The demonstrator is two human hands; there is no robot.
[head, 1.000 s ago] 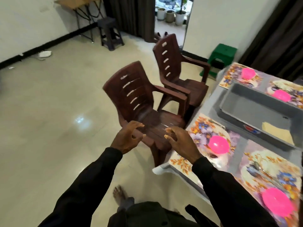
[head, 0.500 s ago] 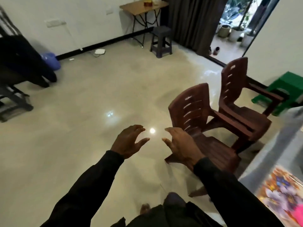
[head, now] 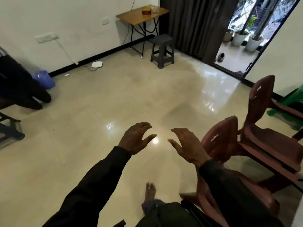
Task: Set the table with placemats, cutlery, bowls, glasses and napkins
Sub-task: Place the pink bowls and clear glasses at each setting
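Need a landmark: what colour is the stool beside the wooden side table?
Dark grey: the plastic stool shows best in the head view.

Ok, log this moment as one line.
left hand: open, empty | right hand: open, empty | below hands: tiled floor | right of hands: two brown chairs

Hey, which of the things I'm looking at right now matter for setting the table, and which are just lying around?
For the job: left hand, right hand, both empty; no tableware in view.

Just lying about: nearer brown chair, farther brown chair, grey stool, wooden side table, blue bin, white device on the floor, green stool.
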